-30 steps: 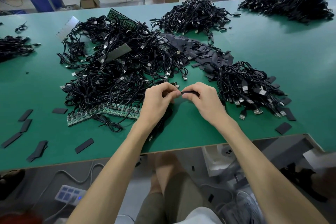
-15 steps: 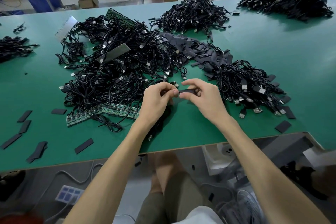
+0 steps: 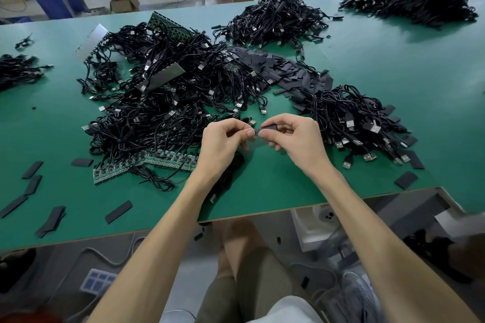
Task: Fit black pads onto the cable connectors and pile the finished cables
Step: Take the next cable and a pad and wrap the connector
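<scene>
My left hand (image 3: 223, 139) and my right hand (image 3: 294, 139) meet above the near middle of the green table (image 3: 393, 60). My right hand pinches a black pad (image 3: 270, 127) between thumb and fingers. My left hand grips the end of a black cable (image 3: 225, 176) whose coil hangs down below my wrist; its connector is hidden by my fingers. A big tangle of black cables (image 3: 162, 102) lies to the left. A smaller cable pile (image 3: 357, 123) lies right of my hands. A heap of loose black pads (image 3: 288, 71) sits behind them.
Green circuit board strips (image 3: 141, 165) lie under the left tangle. Loose pads (image 3: 118, 211) are scattered at the near left and one pad (image 3: 406, 179) at the near right. More cable piles (image 3: 275, 18) sit at the back. The table edge (image 3: 262, 214) runs under my forearms.
Both hands have lifted a little off the table and away from me, still joined at the pad. My right fingers have shifted around the pad.
</scene>
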`<state>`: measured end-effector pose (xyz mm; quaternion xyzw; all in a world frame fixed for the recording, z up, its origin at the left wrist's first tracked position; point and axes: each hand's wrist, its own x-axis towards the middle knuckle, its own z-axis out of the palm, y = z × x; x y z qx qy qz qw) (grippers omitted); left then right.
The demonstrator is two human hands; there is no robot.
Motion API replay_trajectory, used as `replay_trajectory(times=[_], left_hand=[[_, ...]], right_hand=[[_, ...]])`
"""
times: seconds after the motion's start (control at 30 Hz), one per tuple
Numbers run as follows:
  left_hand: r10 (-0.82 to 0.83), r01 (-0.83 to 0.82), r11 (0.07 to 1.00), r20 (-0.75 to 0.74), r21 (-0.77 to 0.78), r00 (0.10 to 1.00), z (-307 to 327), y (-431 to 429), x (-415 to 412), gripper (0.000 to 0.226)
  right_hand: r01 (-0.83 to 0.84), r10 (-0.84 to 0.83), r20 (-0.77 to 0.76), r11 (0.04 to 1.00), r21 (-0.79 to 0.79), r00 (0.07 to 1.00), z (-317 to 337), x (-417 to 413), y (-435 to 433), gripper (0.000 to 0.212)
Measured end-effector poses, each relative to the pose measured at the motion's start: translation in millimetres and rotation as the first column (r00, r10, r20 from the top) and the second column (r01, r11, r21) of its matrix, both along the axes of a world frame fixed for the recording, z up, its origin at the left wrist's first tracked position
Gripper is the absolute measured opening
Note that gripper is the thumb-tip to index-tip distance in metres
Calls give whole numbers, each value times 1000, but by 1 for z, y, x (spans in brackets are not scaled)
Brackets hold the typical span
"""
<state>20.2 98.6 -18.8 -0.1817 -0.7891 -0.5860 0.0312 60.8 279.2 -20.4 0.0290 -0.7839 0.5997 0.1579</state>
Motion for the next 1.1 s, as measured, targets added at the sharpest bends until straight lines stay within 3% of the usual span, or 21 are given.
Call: replay_trajectory(times=[0.33,0.47,0.67,0.9,1.0,1.1], left_hand=[[9,-9,1000,-13,0,1000,1,1,0,8],[-3,3,1000,-33,-12,999,-1,1,0,7],[-42,41,999,-35,-33,998,5,2,1,9],[-93,72,946,-51,-315,994,17,-13,5,10],[-139,154,910,66,-384,988,21,-22,9,20],[-146,193,923,161,-334,976,22,-20,16,16]], right_hand=[[-9,9,-4,1000,-13,1000,-4,-3,0,7],[-70,73,29,993,-90,997,-4,-6,3,20],[-30,36,32,984,-174,999,-3,-7,8,14],[50,-60,-28,959,-278,998,-2,-7,10,14],[43,-59,-41,944,-328,997,-1,-6,10,15],[29,-48,-42,931,-363,998,1,-6,10,17]])
